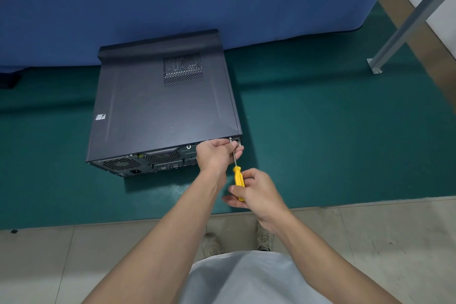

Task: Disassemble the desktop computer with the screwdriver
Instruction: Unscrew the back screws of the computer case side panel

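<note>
Desktop computer [160,106] lying flat on green floor mat [320,131], rear panel facing person. R hand [256,192] gripping screwdriver [238,176] by yellow handle; L hand [217,153] pinching shaft, tip at case's 5 o'clock rear corner.

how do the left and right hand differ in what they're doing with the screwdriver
The left hand reaches farther, up at the rear edge of the computer, while the right hand sits lower, nearer the body. The left hand pinches the thin metal shaft of the screwdriver near its tip; the right hand curls round the yellow handle. Both hold the same screwdriver, aimed at the case's rear corner.
</note>
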Motion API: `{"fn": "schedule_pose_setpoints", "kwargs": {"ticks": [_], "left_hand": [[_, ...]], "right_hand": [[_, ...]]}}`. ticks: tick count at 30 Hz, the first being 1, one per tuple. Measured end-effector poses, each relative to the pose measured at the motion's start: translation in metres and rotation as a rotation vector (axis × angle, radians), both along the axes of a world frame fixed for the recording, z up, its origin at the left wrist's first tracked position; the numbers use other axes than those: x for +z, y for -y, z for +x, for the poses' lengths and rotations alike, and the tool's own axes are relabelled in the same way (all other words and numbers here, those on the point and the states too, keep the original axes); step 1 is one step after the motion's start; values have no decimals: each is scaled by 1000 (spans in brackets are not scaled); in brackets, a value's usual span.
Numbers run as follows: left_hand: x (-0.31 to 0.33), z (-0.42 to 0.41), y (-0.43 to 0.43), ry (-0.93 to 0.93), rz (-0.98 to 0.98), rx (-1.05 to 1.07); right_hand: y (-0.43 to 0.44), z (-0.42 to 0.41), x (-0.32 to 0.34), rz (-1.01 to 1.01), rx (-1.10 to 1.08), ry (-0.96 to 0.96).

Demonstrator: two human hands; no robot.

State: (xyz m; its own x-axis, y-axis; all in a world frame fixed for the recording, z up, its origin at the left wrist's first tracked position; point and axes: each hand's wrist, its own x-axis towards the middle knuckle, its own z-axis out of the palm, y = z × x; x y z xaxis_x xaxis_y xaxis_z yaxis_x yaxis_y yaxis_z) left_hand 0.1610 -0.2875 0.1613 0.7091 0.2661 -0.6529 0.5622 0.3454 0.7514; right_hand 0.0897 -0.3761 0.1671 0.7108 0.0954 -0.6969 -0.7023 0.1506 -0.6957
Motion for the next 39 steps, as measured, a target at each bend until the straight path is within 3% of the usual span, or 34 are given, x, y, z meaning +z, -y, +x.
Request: {"fn": "schedule_pose_setpoints", "kwargs": {"ticks": [5, 10, 14, 18, 20, 22, 25, 28, 33, 35, 39], "left_hand": [[2, 0, 0, 13, -101, -1], [2, -4, -1, 24, -123, 13], [0, -3, 1, 8, -6, -16], [1, 0, 3, 6, -94, 6], [2, -1, 2, 22, -181, 9], [2, -3, 0, 28, -223, 1], [3, -2, -2, 3, -101, -9], [2, 1, -1, -8, 3, -23], [3, 1, -1, 11, -159, 13], [3, -1, -3, 19, -217, 20], [2, -3, -1, -3, -106, 6]], "right_hand": [[11, 4, 3, 351, 11, -160], [1, 2, 1, -18, 37, -28], [-4, -1, -2, -102, 21, -1], [8, 1, 1, 275, -3, -88], [13, 1, 2, 368, 2, -90], [12, 0, 2, 250, 9, -34], [2, -2, 1, -4, 52, 53], [-5, -3, -1, -55, 54, 68], [11, 3, 5, 345, 26, -89], [13, 3, 6, 272, 57, -55], [2, 3, 3, -261, 152, 86]]}}
